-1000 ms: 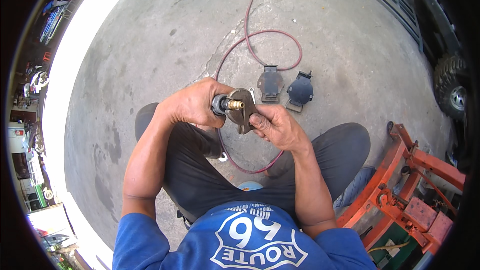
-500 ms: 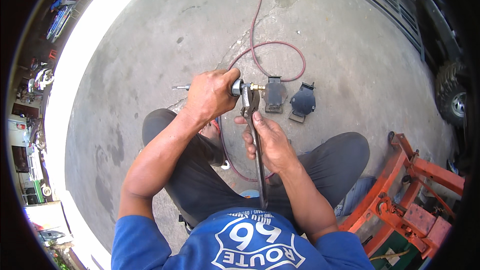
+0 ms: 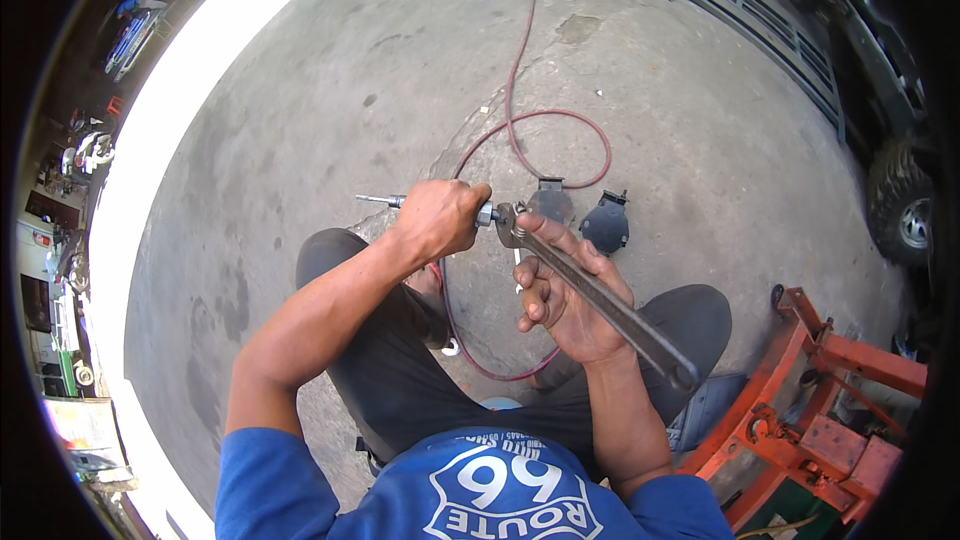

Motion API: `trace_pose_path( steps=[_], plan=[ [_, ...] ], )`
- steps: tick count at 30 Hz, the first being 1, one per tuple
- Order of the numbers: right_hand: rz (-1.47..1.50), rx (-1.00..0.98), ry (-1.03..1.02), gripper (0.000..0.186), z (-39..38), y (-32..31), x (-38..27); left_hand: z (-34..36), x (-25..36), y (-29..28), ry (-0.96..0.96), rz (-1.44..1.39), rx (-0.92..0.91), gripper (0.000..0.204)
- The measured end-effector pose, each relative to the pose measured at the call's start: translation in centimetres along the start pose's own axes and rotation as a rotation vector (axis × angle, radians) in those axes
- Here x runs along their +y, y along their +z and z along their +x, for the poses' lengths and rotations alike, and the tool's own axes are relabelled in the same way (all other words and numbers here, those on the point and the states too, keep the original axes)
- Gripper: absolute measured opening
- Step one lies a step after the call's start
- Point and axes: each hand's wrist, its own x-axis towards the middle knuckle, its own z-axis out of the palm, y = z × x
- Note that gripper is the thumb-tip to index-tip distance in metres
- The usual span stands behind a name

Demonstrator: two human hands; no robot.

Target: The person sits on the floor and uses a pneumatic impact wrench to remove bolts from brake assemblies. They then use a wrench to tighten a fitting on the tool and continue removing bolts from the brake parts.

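Swings wrench (image 3: 645,332) over toward right knee (image 3: 700,312), no longer aiming it back at shirt (image 3: 400,500), and bears it across right hand (image 3: 582,328) with fingers (image 3: 535,298) loosely bent, not wrapped round it. Clenches tool (image 3: 486,215) in left hand (image 3: 437,220) above floor (image 3: 250,140), with wrench head (image 3: 508,226) at the tool's right end.

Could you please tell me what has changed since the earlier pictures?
The wrench's handle, which pointed toward the person's body a moment ago, has swung to the right and lies across the right hand, whose fingers are loosely opened. The left hand still holds the metal tool. The red hose, dark plates and orange frame stayed put.
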Motion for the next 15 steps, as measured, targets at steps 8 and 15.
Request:
trace_pose_path(
  steps=[8, 15],
  plan=[
    [-0.558, 0.188, -0.051, 0.077, 0.6, 2.3, -1.4, -1.0, 0.9, 1.1, 0.249, 0.092, -0.126, 0.02],
    [-0.895, 0.725, -0.02, 0.034, 1.5, -0.6, -5.3, -2.4, 0.7, 1.4, 0.595, -0.059, -0.148, 0.022]
  ],
)
